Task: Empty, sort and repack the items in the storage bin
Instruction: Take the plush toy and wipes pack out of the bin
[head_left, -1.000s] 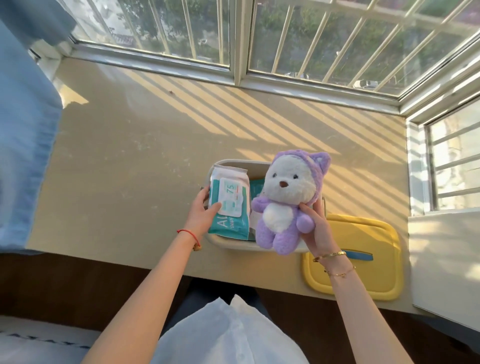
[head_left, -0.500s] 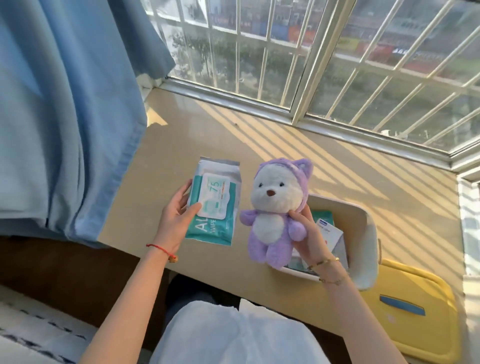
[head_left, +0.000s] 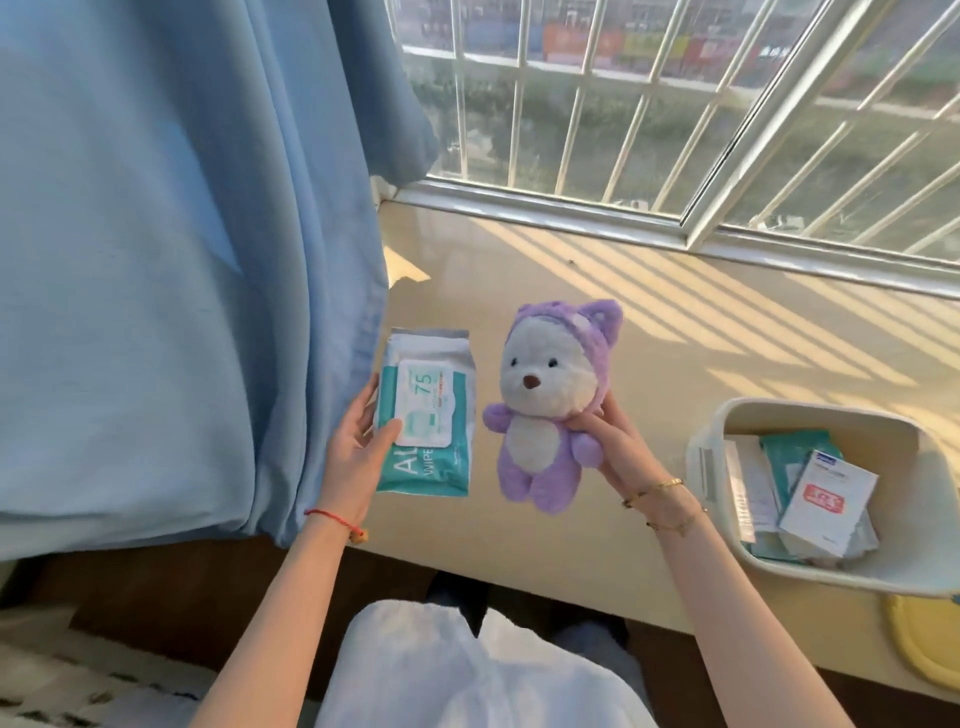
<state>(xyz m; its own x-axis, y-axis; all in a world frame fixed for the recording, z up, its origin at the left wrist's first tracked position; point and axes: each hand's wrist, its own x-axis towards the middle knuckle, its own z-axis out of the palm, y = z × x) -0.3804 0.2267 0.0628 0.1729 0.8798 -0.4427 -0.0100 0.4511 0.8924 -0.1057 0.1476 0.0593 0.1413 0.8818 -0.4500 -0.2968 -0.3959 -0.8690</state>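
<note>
Left hand (head_left: 358, 447) gripping a wet-wipes pack (head_left: 428, 415) along its left edge, thumb pressed on the front label, fingers behind; pack teal and white, marked "75", held upright over the table (head_left: 675, 374) just beside the blue curtain (head_left: 182, 260). Right hand (head_left: 618, 447) closed on a plush toy (head_left: 550, 405), a white-faced bear in a purple hooded suit, pinched at its arm and side and held upright, facing the camera, just right of the pack and apart from it. Storage bin (head_left: 706, 457), white and open-topped, set on the table well to the right of both hands, holding a white box with a red label (head_left: 826, 501), teal packets (head_left: 795, 457) and flat white papers (head_left: 748, 483). Yellow lid (head_left: 924, 649) partly visible at the lower right, below the bin. Barred window (head_left: 675, 104) behind the table, striped sunlight across its surface. Red string bracelet (head_left: 332, 519) on the left wrist, gold bracelets (head_left: 660, 499) on the right.
</note>
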